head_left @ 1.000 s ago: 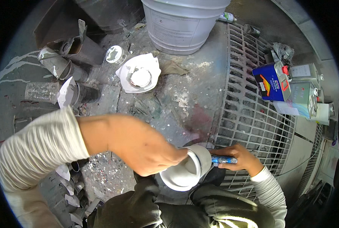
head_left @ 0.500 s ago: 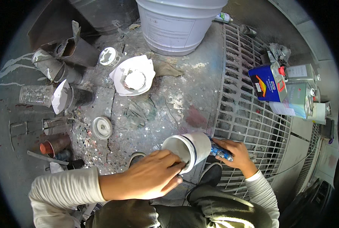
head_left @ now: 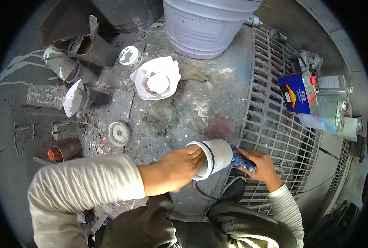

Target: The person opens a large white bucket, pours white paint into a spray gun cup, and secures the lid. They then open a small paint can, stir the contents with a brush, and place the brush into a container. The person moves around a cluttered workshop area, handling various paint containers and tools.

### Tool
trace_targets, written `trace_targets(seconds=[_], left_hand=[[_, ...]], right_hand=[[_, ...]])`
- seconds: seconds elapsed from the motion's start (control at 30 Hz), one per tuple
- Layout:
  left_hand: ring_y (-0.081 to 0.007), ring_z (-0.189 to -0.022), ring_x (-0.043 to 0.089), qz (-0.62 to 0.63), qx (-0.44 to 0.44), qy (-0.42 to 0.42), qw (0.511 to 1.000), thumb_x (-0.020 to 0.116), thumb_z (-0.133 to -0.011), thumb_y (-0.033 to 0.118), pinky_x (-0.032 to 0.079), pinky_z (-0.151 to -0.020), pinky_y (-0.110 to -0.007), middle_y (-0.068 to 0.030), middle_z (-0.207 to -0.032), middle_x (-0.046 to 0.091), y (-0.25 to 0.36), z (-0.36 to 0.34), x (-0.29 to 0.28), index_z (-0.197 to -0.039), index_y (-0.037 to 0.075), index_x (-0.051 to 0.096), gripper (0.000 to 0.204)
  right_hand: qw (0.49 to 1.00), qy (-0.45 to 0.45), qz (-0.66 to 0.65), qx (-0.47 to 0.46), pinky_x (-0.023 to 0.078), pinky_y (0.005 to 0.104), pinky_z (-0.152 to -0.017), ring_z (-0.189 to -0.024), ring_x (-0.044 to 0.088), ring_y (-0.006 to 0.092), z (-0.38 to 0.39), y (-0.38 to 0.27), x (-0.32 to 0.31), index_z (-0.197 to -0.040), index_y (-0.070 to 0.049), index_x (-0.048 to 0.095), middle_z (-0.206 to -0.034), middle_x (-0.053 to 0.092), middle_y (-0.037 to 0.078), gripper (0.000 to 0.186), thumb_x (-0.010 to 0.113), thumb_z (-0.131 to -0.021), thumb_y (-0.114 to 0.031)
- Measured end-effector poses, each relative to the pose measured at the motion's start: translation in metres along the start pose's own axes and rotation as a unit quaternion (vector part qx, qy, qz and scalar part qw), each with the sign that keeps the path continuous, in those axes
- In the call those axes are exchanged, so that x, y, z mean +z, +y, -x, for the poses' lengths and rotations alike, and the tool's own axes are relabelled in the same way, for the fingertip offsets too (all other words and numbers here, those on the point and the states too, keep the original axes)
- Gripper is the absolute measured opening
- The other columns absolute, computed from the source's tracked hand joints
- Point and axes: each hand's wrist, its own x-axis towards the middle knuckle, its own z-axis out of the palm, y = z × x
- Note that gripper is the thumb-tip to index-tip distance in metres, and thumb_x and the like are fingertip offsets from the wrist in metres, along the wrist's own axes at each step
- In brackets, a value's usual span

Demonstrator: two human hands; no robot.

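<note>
A white cylindrical cup (head_left: pixel 220 156) with a dark blue band lies tilted on its side above my lap, its mouth facing left. My left hand (head_left: pixel 182 165) reaches into that mouth with its fingers curled together. The cup wall hides the fingertips, and whatever they may hold cannot be made out. At the cup's other end is a blue spray gun (head_left: pixel 238 159) with silver knobs. My right hand (head_left: pixel 260 165) is closed round it.
A large white bucket (head_left: pixel 208 29) stands ahead on the paint-spattered floor. A paper funnel (head_left: pixel 144 76), a round lid (head_left: pixel 118 134) and several dirty cups (head_left: pixel 96 99) are at left. Metal grating (head_left: pixel 266 120) runs along the right, beside a blue can (head_left: pixel 293 93) and other cans.
My left hand has gone from the cup's rim to inside its mouth, and its forearm is farther forward. The cup and spray gun have shifted slightly right in view, with the surroundings.
</note>
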Motion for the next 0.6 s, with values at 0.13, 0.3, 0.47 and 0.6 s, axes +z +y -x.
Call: trace_targets(seconds=[0.13,0.3,0.47,0.6], left_hand=[[-0.0404,-0.125,0.060,0.459,0.055,0.195,0.865,0.076,-0.088,0.035,0.041,-0.115,-0.045,-0.0275,-0.133,0.063,0.005,0.000,-0.002,-0.136,-0.014,0.052,0.073],[-0.0288,-0.139,0.052,-0.036,0.019,0.140,0.989,0.065,-0.094,0.022,0.034,-0.124,-0.038,-0.0137,-0.146,0.060,-0.005,0.004,0.022,-0.134,-0.003,0.061,0.047],[-0.0313,-0.150,0.039,0.221,0.004,0.044,0.974,0.067,-0.094,0.036,0.033,-0.122,-0.039,-0.0196,-0.154,0.052,-0.006,-0.005,0.004,-0.147,-0.004,0.048,0.069],[-0.0322,-0.136,0.054,0.846,-0.037,0.008,0.532,0.074,-0.090,0.042,0.038,-0.116,-0.037,-0.0216,-0.147,0.056,-0.003,-0.015,0.003,-0.153,-0.004,0.042,0.085]], right_hand=[[0.999,0.011,-0.020,0.023,0.061,0.0421,-0.075,-0.088,0.074,0.0349,0.003,0.001,-0.005,-0.147,-0.022,0.060,-0.119,0.074,0.011,0.072,0.082,-0.081,-0.042],[0.999,-0.021,-0.002,-0.034,0.061,0.0426,-0.078,-0.094,0.074,0.0365,-0.002,-0.005,0.000,-0.148,-0.020,0.060,-0.116,0.074,0.016,0.072,0.081,-0.082,-0.042],[1.000,0.004,0.004,-0.020,0.060,0.0433,-0.073,-0.088,0.074,0.0358,-0.008,-0.005,0.004,-0.151,-0.021,0.056,-0.112,0.074,0.014,0.078,0.081,-0.081,-0.045],[0.997,0.038,0.072,-0.015,0.059,0.0419,-0.065,-0.079,0.072,0.0324,-0.002,-0.004,0.014,-0.154,-0.021,0.051,-0.108,0.070,0.011,0.081,0.080,-0.081,-0.040]])
